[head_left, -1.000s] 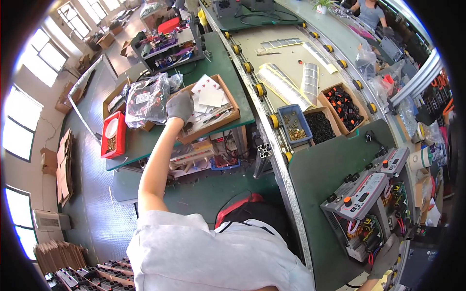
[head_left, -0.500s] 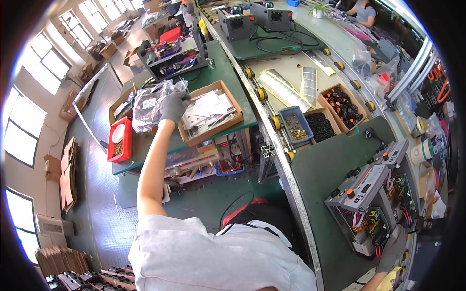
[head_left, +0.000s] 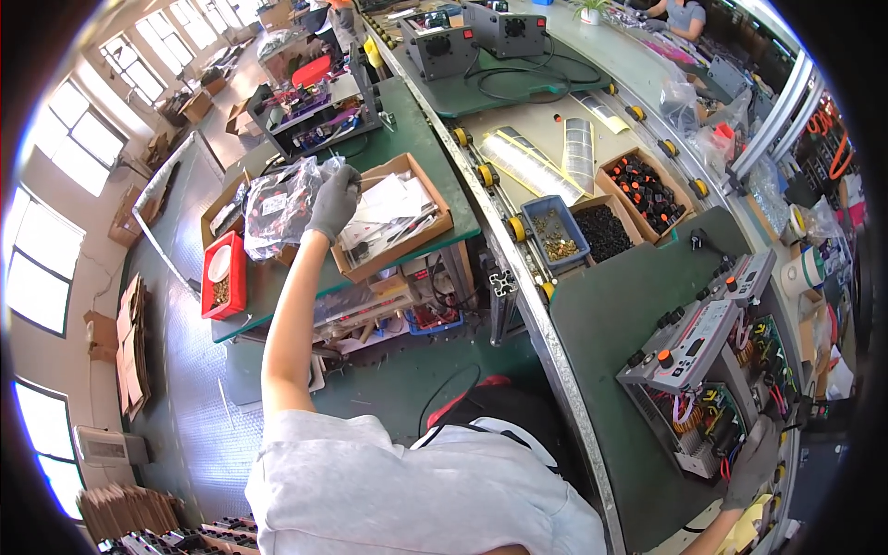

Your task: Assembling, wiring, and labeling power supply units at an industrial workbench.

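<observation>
My left hand (head_left: 335, 205), in a grey glove, is raised over the left edge of a cardboard box of papers and small bags (head_left: 393, 211). Its fingers are curled together; what they hold, if anything, is hidden. Right beside it lies a clear plastic bag with dark contents (head_left: 277, 208). At the lower right my right hand (head_left: 754, 462), also gloved, is against the near end of an opened grey electronic unit (head_left: 689, 356), by its red wires; its fingertips are hard to make out. The unit has a tilted knob panel and bare circuit boards.
A red bin (head_left: 225, 275) stands at the left bench's corner. Across the rail with yellow rollers (head_left: 487, 175) are a blue bin of brass parts (head_left: 555, 233), boxes of black parts (head_left: 608, 231) and knobs (head_left: 647, 194), and label sheets (head_left: 532, 165). Finished-looking units (head_left: 439, 48) stand beyond.
My left hand has risen slightly, its fingers now more tightly curled beside the bag. My right hand has moved a little farther up along the opened unit. The whole view has shifted slightly.
</observation>
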### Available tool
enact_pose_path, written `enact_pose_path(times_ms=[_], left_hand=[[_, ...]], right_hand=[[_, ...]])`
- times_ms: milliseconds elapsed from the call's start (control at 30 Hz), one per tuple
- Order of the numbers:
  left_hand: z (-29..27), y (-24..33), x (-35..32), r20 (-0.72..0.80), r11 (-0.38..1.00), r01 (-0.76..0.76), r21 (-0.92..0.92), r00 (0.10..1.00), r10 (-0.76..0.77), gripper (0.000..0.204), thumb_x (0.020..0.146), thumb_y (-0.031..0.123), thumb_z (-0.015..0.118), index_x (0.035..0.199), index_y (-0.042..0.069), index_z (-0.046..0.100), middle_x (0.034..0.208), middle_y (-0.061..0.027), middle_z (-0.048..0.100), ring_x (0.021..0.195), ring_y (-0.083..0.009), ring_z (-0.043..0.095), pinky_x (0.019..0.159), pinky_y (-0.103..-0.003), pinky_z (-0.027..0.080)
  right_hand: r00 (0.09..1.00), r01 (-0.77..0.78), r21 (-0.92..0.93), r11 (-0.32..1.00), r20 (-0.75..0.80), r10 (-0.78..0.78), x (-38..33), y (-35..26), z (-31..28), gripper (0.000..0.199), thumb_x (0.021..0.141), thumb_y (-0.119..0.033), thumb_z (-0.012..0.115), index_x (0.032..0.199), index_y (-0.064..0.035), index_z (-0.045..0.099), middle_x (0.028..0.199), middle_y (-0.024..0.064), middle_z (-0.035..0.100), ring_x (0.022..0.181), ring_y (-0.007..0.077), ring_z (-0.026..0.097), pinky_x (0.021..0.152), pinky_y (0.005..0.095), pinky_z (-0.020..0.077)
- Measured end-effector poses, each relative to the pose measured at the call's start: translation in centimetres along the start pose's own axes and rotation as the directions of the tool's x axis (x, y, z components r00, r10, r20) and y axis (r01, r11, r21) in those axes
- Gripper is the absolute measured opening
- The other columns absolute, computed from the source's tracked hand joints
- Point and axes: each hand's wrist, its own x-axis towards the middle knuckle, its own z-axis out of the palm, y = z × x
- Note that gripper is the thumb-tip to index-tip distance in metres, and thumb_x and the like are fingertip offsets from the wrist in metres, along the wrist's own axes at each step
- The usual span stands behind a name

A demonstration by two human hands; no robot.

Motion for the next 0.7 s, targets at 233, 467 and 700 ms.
enact_pose_path(times_ms=[233, 467, 700], left_hand=[[0.8, 0.1, -1.0, 0.239, 0.919, 0.027, 0.393, 0.962, -0.130, 0.025, 0.086, 0.030, 0.049, 0.097, 0.011, 0.062, 0.096, -0.0133, 0.066, 0.092, -0.0340, 0.063, 0.079, -0.043, 0.048], [2.8, 0.9, -0.2, 0.269, 0.898, -0.039, 0.437, 0.959, -0.089, 0.031, 0.080, 0.036, 0.061, 0.104, 0.017, 0.066, 0.097, -0.0100, 0.067, 0.091, -0.0299, 0.064, 0.080, -0.041, 0.050], [2.7, 0.8, 1.1, 0.144, 0.982, 0.182, -0.055, 0.974, -0.173, 0.025, 0.084, 0.032, 0.063, 0.095, 0.010, 0.066, 0.077, -0.0092, 0.066, 0.070, -0.0228, 0.063, 0.065, -0.033, 0.047]], right_hand=[[0.999, -0.045, 0.037, 0.998, 0.019, 0.045, 0.1, 0.0, -0.1, 0.038, 0.099, -0.025, 0.041, 0.113, 0.0059, 0.059, 0.114, 0.0235, 0.061, 0.108, 0.0388, 0.056, 0.094, 0.0405, 0.0416], [1.000, 0.001, 0.001, 1.000, 0.008, -0.001, 0.1, 0.5, 0.3, 0.038, 0.099, -0.025, 0.041, 0.113, 0.0055, 0.058, 0.114, 0.0235, 0.060, 0.106, 0.0389, 0.056, 0.093, 0.0410, 0.0421], [0.995, 0.064, 0.050, 0.997, -0.076, -0.060, 0.1, -0.3, -0.5, 0.034, 0.097, -0.023, 0.046, 0.112, 0.0044, 0.059, 0.112, 0.0214, 0.061, 0.101, 0.0355, 0.059, 0.089, 0.0382, 0.0445]])
